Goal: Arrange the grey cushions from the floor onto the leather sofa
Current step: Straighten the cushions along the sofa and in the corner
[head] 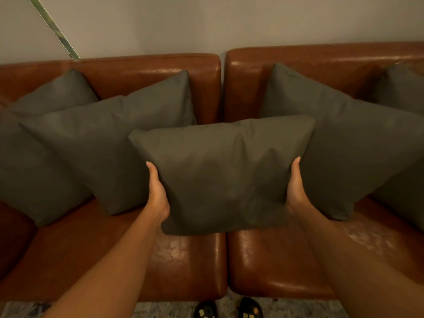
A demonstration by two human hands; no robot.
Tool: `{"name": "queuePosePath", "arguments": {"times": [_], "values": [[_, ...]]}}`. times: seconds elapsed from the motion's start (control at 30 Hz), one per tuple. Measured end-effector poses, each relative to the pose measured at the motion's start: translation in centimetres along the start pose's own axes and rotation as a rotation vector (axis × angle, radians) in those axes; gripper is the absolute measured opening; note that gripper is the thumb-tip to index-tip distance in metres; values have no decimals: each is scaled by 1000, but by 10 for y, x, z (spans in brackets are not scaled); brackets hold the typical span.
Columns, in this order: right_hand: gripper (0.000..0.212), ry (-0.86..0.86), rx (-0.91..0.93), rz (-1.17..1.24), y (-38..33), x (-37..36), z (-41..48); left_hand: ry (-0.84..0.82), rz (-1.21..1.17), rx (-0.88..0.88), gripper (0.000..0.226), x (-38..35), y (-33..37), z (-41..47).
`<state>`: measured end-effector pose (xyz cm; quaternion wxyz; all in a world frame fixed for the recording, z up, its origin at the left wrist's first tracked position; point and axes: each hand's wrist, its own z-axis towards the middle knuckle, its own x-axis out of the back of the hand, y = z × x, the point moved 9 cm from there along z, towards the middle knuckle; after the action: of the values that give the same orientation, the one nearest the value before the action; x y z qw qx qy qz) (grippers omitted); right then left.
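Note:
I hold a small grey cushion (220, 175) over the middle of the brown leather sofa (188, 260), above the seam between its two seats. My left hand (158, 193) grips its left edge and my right hand (296, 187) grips its right edge. Behind it, a large grey cushion (96, 143) leans against the left backrest, and another large grey cushion (358, 143) leans against the right backrest. Further grey cushions sit at the far left (55, 92) and at the far right (399, 88).
The sofa stands against a plain wall (206, 24). A thin striped strip (52, 26) runs diagonally down the wall at upper left. Below the sofa's front edge lie a patterned floor (160, 311) and my two dark slippers (229, 309).

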<state>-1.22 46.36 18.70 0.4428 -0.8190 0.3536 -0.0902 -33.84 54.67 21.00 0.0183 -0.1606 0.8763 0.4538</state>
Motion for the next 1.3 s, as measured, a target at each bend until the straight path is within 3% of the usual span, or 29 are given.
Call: {"name": "queuePosePath", "arguments": {"times": [0.2,0.37,0.53,0.67,0.77,0.9,1.1,1.3], "values": [[77,43,115,-100,-8,19,7,31,50,19,67,12,-4,2],[66,-44,61,-179,-3,11,13,-20,80,26,55,4,-1,1],[62,38,100,-111,-4,13,2,26,84,-23,61,7,4,-2],[82,10,83,-155,1,12,4,-1,123,-22,59,5,0,-2],[74,30,113,-168,-7,15,3,26,178,-16,62,7,1,-2],[102,59,117,-219,-11,21,-1,144,260,-21,82,25,8,-1],[75,210,127,-367,-33,46,-24,383,514,-365,66,24,75,-44],[63,307,227,-456,-78,45,-60,154,855,-645,55,-46,131,-80]]}}
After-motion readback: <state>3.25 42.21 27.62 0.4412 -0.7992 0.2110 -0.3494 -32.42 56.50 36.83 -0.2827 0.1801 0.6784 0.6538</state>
